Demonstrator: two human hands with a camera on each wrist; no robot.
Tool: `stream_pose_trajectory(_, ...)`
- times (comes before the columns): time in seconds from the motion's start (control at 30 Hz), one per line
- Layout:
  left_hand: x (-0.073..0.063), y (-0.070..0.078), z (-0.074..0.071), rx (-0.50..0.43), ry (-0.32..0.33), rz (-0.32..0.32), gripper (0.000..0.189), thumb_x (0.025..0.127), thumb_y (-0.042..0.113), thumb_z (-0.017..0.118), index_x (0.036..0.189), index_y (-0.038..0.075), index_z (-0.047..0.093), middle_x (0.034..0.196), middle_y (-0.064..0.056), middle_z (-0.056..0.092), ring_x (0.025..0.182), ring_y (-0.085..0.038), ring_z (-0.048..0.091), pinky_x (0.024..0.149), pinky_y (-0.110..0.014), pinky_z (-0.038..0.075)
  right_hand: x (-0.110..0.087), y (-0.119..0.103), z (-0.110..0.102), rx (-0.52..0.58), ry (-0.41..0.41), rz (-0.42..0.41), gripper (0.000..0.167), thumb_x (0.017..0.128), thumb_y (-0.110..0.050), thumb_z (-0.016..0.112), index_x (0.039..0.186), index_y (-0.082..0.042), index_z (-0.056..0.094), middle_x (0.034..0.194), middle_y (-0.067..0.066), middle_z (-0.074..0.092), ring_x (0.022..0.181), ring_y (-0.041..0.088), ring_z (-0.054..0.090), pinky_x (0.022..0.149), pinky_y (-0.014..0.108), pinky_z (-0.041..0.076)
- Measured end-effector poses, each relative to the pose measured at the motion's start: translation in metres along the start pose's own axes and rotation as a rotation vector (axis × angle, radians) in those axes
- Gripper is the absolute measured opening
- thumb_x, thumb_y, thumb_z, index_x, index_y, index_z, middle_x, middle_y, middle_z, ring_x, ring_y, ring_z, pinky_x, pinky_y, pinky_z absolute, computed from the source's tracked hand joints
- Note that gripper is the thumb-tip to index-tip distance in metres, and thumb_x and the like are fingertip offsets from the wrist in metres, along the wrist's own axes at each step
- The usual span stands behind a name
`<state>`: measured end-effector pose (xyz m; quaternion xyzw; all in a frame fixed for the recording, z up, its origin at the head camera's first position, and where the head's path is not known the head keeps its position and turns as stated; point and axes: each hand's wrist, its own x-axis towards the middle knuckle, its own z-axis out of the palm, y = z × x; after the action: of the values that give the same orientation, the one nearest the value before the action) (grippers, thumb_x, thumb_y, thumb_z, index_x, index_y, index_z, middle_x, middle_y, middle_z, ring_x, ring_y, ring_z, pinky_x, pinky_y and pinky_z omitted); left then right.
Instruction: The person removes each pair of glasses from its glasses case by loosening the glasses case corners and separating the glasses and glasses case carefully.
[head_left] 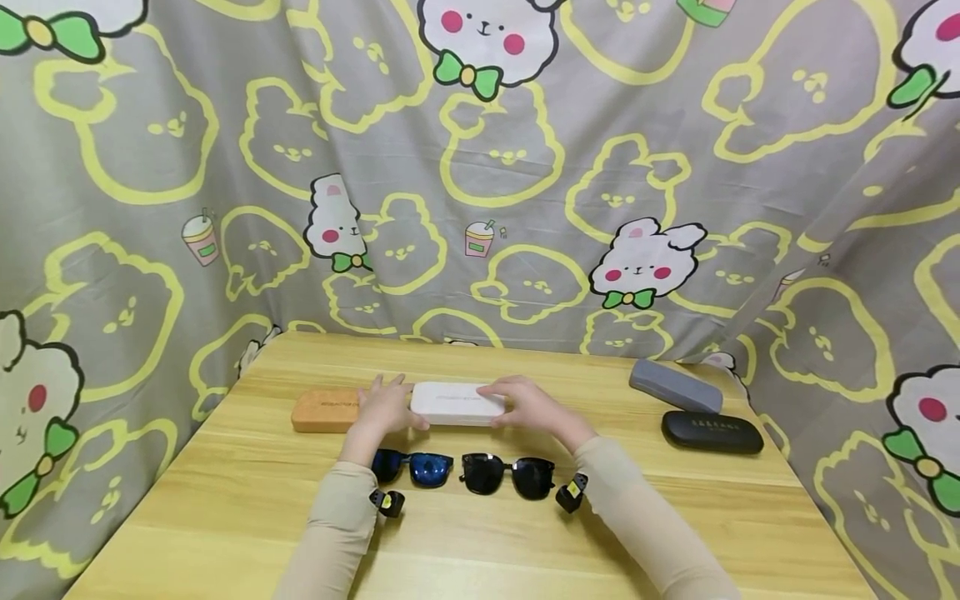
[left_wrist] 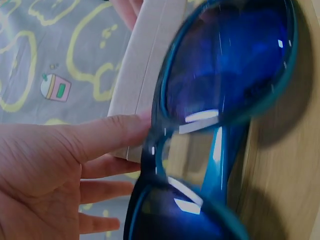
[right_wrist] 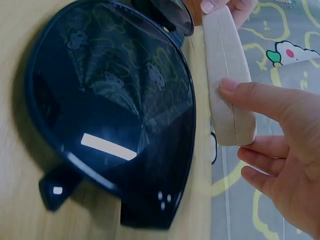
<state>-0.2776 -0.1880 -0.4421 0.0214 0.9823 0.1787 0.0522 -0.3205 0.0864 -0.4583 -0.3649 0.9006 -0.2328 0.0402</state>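
Note:
Both hands are at a white glasses case lying toward the back of the table. My left hand holds its left end, and my right hand grips its right end. In the left wrist view, the thumb meets the case near blue-lensed sunglasses, which hide part of the contact. The right wrist view shows the right thumb on the front face of the case, its fingers behind the end. Black sunglasses fill much of that view. Both pairs lie in front of the case.
An orange glasses case lies left of the white one, partly behind the left hand. At the right are a grey-blue case and a black case. A patterned curtain hangs around the wooden table.

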Motion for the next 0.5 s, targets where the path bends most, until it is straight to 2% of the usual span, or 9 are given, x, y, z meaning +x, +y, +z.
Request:
stream_pose_trajectory(0.17, 0.001, -0.01, -0.001, -0.035, -0.025, 0.005, 0.084, 0.071, 0.038, 0.085, 0.142, 0.008, 0.051, 0.157, -0.018, 0.032, 0.146, -0.052, 0.013, 0.111, -0.076, 0.004, 0.008, -0.006, 0.005, -0.029, -0.026, -0.005, 0.066, 0.079, -0.025, 0.08, 0.139, -0.015, 0.055, 0.141, 0.005, 0.057, 0.13, 0.027, 0.053, 0.114, 0.046, 0.038)
stream_pose_trajectory(0.27, 0.001, -0.014, -0.001, -0.056, -0.03, 0.001, 0.083, 0.071, 0.036, 0.086, 0.141, 0.007, 0.052, 0.157, -0.019, 0.033, 0.146, -0.053, 0.012, 0.11, -0.077, 0.004, 0.011, -0.012, 0.007, -0.038, -0.038, 0.002, 0.068, 0.077, -0.022, 0.081, 0.139, -0.011, 0.054, 0.141, 0.006, 0.057, 0.124, 0.024, 0.057, 0.111, 0.042, 0.042)
stream_pose_trajectory(0.5, 0.001, -0.017, 0.002, -0.075, -0.037, -0.013, 0.08, 0.071, 0.032, 0.086, 0.139, 0.006, 0.053, 0.155, -0.021, 0.034, 0.145, -0.053, 0.012, 0.111, -0.076, 0.001, 0.016, -0.023, 0.01, -0.065, -0.058, 0.071, 0.072, 0.075, -0.019, 0.083, 0.14, -0.009, 0.053, 0.14, 0.009, 0.057, 0.125, 0.026, 0.057, 0.109, 0.041, 0.045)
